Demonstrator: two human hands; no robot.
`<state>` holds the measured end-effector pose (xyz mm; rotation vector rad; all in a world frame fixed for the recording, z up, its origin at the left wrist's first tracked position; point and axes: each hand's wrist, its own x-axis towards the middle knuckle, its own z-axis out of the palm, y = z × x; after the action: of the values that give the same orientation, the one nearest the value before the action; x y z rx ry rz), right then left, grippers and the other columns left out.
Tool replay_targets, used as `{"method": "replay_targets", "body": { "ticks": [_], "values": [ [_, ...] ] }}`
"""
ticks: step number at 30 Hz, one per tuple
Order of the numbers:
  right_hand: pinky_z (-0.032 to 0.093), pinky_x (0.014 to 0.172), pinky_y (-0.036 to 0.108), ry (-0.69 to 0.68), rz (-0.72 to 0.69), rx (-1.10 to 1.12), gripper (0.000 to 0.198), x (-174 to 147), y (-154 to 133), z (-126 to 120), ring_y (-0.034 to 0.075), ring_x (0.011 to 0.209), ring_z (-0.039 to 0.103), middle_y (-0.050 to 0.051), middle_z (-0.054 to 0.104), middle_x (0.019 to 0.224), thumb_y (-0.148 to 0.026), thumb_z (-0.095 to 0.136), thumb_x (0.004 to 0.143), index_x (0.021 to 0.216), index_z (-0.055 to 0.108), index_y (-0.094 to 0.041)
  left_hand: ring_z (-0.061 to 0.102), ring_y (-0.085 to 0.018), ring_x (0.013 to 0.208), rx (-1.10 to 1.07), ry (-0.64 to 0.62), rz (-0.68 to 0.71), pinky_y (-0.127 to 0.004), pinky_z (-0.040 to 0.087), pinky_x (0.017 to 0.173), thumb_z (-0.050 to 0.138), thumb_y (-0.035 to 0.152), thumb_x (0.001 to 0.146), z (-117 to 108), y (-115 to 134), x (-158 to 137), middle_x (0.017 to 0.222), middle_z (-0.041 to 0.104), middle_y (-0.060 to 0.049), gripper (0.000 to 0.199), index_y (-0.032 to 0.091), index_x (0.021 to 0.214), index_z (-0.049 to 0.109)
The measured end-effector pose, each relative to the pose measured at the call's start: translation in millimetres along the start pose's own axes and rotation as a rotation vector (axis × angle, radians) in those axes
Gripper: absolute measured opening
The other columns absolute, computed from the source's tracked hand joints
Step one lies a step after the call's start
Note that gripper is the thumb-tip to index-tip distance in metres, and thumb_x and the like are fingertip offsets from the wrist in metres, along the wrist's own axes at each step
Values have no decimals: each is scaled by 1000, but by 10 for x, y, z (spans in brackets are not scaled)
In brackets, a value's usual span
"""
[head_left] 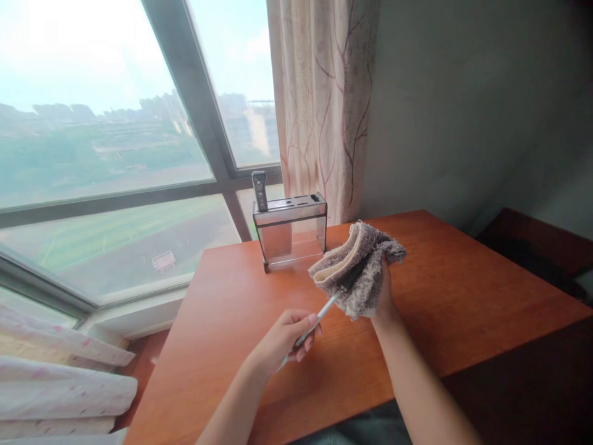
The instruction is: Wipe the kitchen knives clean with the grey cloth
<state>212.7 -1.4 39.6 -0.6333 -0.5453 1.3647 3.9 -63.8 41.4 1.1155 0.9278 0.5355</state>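
My left hand (299, 334) is closed around the slim, pale grey handle of what looks like a knife (328, 304). Its wider dark part runs into the fold of a fluffy grey-brown cloth (365, 290), which hides the far end. Behind that cloth, my right hand (385, 290) grips it from the right side, with most of its fingers covered. Both hands are above the wooden table. Just beyond them stands a clear-sided knife block (291, 232) with slots in its top. One dark-handled knife (260, 190) is upright in its left end.
The reddish-brown table (222, 334) meets a large window (115, 154) on the left. A patterned curtain (324, 105) hangs behind the block, and another curtain (60, 386) is at lower left. A grey wall (463, 111) rises at the back right.
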Motion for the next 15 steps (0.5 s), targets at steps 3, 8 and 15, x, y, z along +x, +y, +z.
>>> {"method": "replay_targets", "body": {
  "ticks": [3,8,15],
  "values": [
    [50,86,55,-103,188,100,71,16,6,-12,32,101,65,15,69,112,-74,46,76,113,62,-16,42,-7,41,167,186,122,-19,26,39,56,53,80,-43,-49,82,53,50,2,41,13,75,62],
    [49,91,52,-62,163,210,63,56,31,-37,31,109,62,11,66,119,-67,52,79,120,59,-20,51,-11,60,561,606,481,-22,40,57,66,36,76,-109,-120,173,68,61,-1,21,16,74,63],
    [47,94,56,-114,210,195,71,33,1,-46,32,110,61,13,64,122,-74,47,76,120,59,-20,52,-11,49,472,480,387,-21,39,49,58,43,83,-114,-142,125,59,60,-1,30,15,76,65]
  ]
}}
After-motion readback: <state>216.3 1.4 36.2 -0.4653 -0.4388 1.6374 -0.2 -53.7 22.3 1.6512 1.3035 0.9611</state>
